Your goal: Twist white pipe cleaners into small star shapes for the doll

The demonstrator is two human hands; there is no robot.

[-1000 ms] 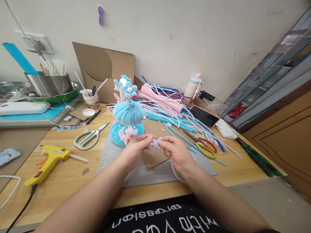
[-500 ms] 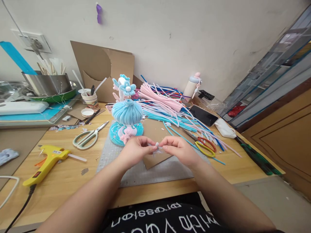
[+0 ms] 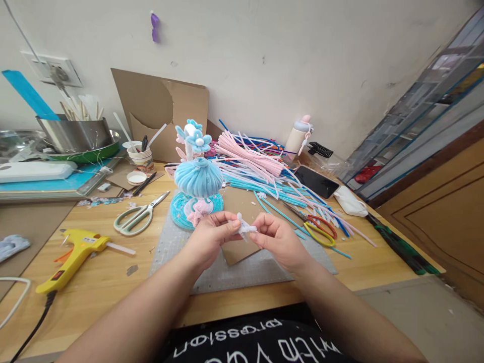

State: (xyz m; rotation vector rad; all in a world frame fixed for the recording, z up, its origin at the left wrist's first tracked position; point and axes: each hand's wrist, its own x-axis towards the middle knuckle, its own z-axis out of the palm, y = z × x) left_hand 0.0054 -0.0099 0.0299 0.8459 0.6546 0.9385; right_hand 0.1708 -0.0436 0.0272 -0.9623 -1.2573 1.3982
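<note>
A small white piece of bent pipe cleaner (image 3: 245, 227) is pinched between both hands above the grey cutting mat (image 3: 242, 280). My left hand (image 3: 214, 234) grips its left side between thumb and forefinger. My right hand (image 3: 274, 237) holds the right end with its fingertips. Just behind my left hand stands a lamp-like pipe cleaner craft: a pleated blue shade (image 3: 199, 177) under blue flowers (image 3: 197, 141), on a round blue base (image 3: 177, 212) with a pink bow (image 3: 196, 210). A brown cardboard sheet (image 3: 238, 252) lies below the hands.
Pink pipe cleaners (image 3: 247, 156) and blue and white ones lie heaped at the back. Red-and-yellow scissors (image 3: 319, 232) are at right, near a phone (image 3: 316, 180). At left are pale green scissors (image 3: 138, 217), a corded yellow glue gun (image 3: 75, 254) and a paper cup (image 3: 141, 159).
My fingers have shifted on the white piece, and more of it shows between them now. The right hand has turned and moved slightly down. The view has tilted a little upward.
</note>
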